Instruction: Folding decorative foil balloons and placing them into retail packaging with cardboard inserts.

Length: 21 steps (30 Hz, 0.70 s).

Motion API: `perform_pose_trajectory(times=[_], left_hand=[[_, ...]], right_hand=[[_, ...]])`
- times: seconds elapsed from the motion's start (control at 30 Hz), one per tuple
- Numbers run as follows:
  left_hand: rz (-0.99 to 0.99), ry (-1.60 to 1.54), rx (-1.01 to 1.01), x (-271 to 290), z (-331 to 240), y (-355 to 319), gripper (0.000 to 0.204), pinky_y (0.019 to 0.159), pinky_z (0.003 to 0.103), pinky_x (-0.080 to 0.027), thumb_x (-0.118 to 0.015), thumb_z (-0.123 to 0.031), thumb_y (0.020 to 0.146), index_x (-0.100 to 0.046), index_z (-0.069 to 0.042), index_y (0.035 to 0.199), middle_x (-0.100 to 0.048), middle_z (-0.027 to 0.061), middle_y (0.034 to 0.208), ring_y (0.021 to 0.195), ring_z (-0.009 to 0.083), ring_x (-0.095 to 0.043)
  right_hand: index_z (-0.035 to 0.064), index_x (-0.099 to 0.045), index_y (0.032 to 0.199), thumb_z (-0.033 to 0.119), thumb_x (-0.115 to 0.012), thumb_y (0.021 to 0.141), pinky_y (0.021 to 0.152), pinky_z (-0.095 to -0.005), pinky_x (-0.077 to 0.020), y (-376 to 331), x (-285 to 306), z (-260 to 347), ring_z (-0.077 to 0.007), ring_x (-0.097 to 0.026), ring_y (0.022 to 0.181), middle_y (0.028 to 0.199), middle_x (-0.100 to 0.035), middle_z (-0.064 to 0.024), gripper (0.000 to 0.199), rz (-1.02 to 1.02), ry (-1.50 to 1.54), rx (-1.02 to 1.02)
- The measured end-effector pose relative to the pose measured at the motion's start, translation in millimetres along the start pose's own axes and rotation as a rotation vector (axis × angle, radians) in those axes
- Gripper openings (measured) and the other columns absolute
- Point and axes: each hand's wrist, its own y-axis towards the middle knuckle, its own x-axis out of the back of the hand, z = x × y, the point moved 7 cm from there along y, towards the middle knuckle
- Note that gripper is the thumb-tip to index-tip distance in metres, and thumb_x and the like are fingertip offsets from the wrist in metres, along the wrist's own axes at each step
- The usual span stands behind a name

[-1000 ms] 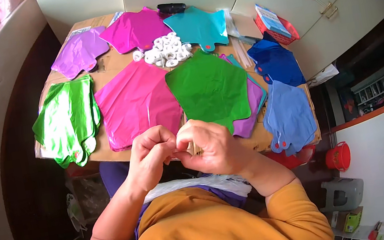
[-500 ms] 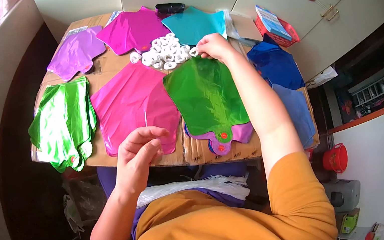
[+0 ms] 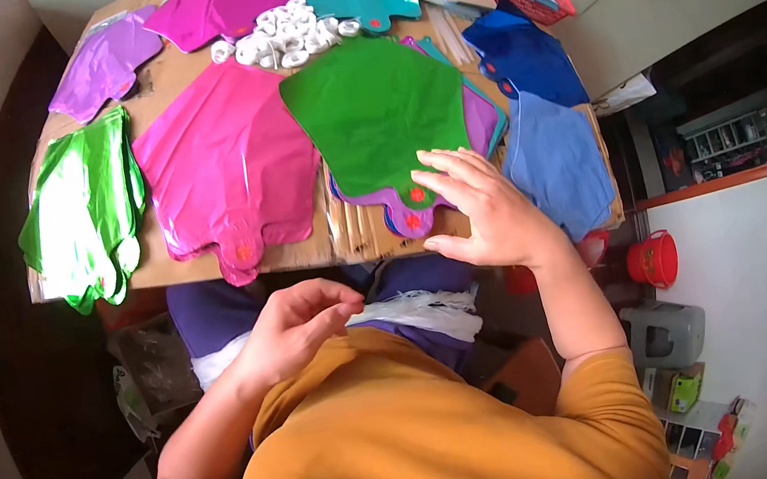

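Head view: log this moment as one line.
left grip: curled, contents unclear | right grip: open, over edge of green foil sheet, contact unclear | white rings: heaped beyond pink foil sheet

From right hand [image 3: 485, 207]: green stack [image 3: 372, 109] at 11 o'clock, overlapped by fingertips, contact unclear to me; light-blue stack [image 3: 558, 159] at 2 o'clock, crowding that side. At 9 o'clock, past purple tab [image 3: 414, 227], I find narrow strip of bare cardboard [image 3: 342, 231], then pink stack [image 3: 227, 154]. White rings [image 3: 293, 31], farther off at 11 o'clock, obstruct. From left hand [image 3: 301, 324]: pink stack overhangs cardboard edge at 11 o'clock; cardboard gap at 10 o'clock, beside lime stack [image 3: 84, 208]. Between hands I see open passage, above white strands [image 3: 426, 309].
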Motion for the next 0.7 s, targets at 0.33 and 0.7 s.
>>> perform_pose_trajectory(times=[0.33, 0.7], left_hand=[[0.043, 0.049, 0.008, -31, 19, 31, 0.021, 0.065, 0.021, -0.045, -0.057, -0.02, 0.094, -0.063, -0.002, 0.103, -0.067, 0.0025, 0.091, 0.073, 0.0066, -0.057], [0.25, -0.649, 0.135, -45, 40, 51, 0.041, 0.088, 0.036, -0.048, -0.048, -0.035, 0.097, -0.053, -0.003, 0.122, -0.062, 0.0102, 0.114, 0.099, 0.0201, -0.061]], right_hand=[[-0.0006, -0.057, 0.097, 0.018, -0.071, 0.067, 0.08, -0.0398, -0.0498, 11, -39, 3, -0.0313, -0.06, 0.09, 0.097, -0.06, -0.0146, 0.038, -0.011, -0.151, -0.086], [0.0, -0.062, 0.084, 0.006, -0.061, 0.073, 0.068, -0.0405, -0.0518, 1, 2, -25, -0.0322, -0.064, 0.075, 0.08, -0.064, -0.0143, 0.012, -0.314, 0.163, -0.183]])
